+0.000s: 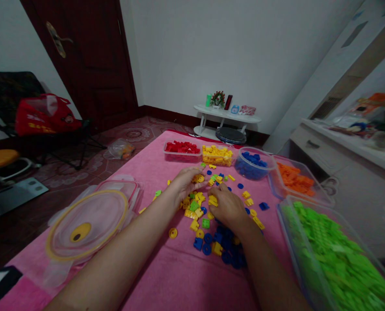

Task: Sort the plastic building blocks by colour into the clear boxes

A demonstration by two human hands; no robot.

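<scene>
A loose pile of small yellow, blue and green toy bricks lies on a pink cloth. My left hand rests palm down at the pile's far left edge, fingers curled over some yellow bricks. My right hand lies on the middle of the pile, fingers bent and pinching at a yellow brick. Whether either hand has truly lifted a brick is hidden by the fingers.
Sorted tubs stand along the far and right edges: red bricks, yellow bricks, blue bricks, orange bricks, green bricks. Stacked clear lids lie at the left. Beyond are a door, a chair with a red bag, a small white table.
</scene>
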